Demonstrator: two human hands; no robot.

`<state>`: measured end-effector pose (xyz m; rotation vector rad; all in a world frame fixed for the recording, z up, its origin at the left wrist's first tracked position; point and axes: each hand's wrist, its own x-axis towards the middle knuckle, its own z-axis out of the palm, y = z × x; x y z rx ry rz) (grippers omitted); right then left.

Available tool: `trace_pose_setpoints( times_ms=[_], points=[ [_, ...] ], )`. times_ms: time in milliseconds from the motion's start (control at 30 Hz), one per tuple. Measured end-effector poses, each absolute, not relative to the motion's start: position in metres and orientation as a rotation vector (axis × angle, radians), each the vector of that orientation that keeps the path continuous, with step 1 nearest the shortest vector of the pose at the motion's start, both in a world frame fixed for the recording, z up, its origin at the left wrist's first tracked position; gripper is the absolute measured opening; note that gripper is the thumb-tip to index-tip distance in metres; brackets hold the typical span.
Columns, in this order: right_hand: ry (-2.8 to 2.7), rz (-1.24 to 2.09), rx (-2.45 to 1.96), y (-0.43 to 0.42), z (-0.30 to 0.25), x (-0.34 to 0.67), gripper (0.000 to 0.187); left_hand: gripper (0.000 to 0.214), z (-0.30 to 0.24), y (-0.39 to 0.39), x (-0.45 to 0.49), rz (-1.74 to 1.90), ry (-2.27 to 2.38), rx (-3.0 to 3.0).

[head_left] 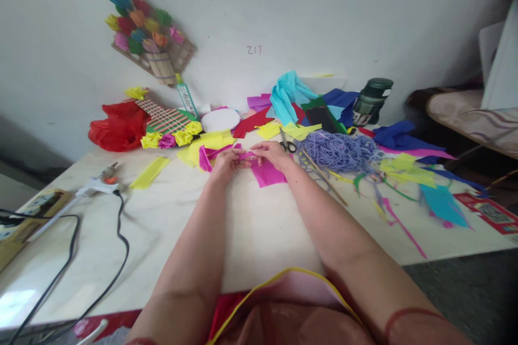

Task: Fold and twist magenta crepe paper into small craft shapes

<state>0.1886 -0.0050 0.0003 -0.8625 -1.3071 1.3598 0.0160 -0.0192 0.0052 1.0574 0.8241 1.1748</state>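
My left hand (228, 164) and my right hand (272, 154) meet over the middle of the table, fingers closed on a narrow strip of magenta crepe paper (246, 156) stretched between them. A square magenta crepe sheet (267, 173) lies below my right hand. Beside my left hand is a crumpled magenta piece (206, 157). Yellow crepe paper (210, 143) is spread just behind my hands. Scissors (288, 145) with black handles lie right of my right hand, by a heap of purple yarn-like strands (338, 150).
A glue gun (97, 186), its cord (121, 226) and a power strip (36, 215) are on the left. Behind stand a woven stick piece with paper flowers (170, 118), a white disc (220, 119) and a green jar (372, 99). A thin stick (326, 179) lies right.
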Motion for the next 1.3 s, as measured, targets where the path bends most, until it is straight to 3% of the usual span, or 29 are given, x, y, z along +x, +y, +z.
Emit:
trace_pose_setpoints(
  times_ms=[300, 600, 1100, 1300],
  points=[
    [-1.314, 1.329, -0.901, -0.008, 0.004, 0.188, 0.028, 0.013, 0.007, -0.018, 0.018, 1.216, 0.992, 1.024],
    [-1.356, 1.324, -0.913, -0.009, 0.007, 0.185, 0.023, 0.032, -0.002, -0.016, 0.017, 1.141, 1.0, 1.321],
    [-1.285, 1.283, -0.893, -0.01, 0.008, 0.179, 0.021, 0.028, 0.003, -0.02, 0.024, 1.198, 0.779, 0.971],
    [-1.282, 1.266, -0.873, -0.011, 0.012, 0.174, 0.028, 0.023, -0.003, -0.015, 0.025, 1.206, 0.804, 0.967]
  ],
)
